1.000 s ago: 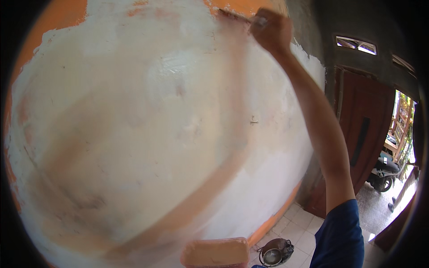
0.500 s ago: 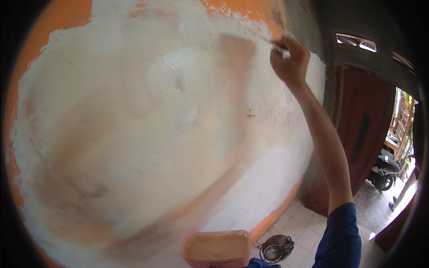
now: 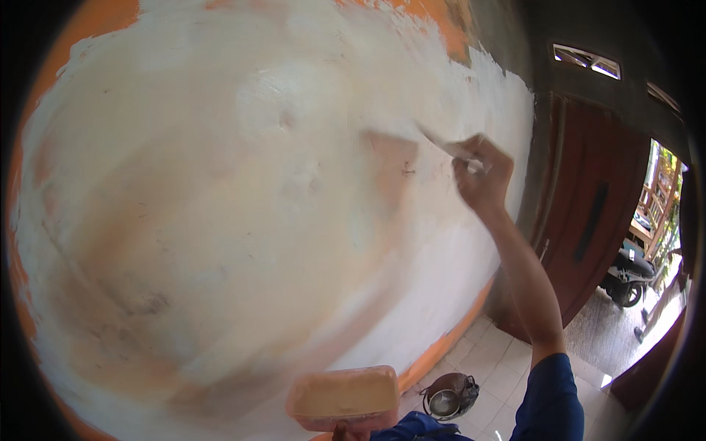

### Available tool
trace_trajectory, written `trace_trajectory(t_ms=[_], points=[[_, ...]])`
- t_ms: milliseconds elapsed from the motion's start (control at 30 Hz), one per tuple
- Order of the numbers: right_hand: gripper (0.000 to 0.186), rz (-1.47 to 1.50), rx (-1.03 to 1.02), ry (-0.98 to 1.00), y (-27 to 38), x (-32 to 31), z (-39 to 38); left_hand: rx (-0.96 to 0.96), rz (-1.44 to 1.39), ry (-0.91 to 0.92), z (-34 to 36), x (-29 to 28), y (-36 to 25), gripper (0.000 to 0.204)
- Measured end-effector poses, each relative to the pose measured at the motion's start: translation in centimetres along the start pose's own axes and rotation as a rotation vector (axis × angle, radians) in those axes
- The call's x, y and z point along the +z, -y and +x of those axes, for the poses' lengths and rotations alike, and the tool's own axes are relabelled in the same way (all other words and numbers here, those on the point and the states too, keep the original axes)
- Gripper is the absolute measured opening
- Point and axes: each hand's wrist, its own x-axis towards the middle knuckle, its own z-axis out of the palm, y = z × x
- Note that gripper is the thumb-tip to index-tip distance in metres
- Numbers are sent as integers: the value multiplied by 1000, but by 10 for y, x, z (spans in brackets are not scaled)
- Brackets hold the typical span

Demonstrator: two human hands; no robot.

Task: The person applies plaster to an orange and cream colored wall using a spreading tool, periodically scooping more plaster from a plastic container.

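Note:
My right hand (image 3: 485, 169), at the end of a raised arm, grips a thin flat-bladed tool (image 3: 435, 137) blurred by motion. The tool's far end meets or nearly meets the wall (image 3: 265, 198), coated in patchy white and cream; exact contact cannot be made out. Low in the view is a pinkish rectangular tub (image 3: 300, 422) with smooth cream-coloured paste (image 3: 346, 393) inside. Part of my left hand (image 3: 343, 434) shows at its near edge, a thumb over the side, holding it; the other fingers are hidden below.
Orange paint (image 3: 81, 33) borders the coating. On the pale tiled floor (image 3: 474, 353) stands a dark bucket-like container (image 3: 457, 386). To the right are a bare grey wall (image 3: 507, 29), a reddish-brown door (image 3: 599, 191) and, outside, a parked motorbike (image 3: 629, 275) and part of a person (image 3: 658, 309).
My right hand has come down the wall with the tool, away from the orange patch at the top. The tub sits slightly higher and further left in the view.

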Motion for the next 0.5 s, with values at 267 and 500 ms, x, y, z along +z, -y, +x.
trace_trajectory(t_ms=[267,500], points=[[34,1167,743,144,-18,-9,3,16,-22,-59,-6,6,-11,90],[32,673,86,-116,-64,-11,25,11,-25,-51,1,13,-10,88]])
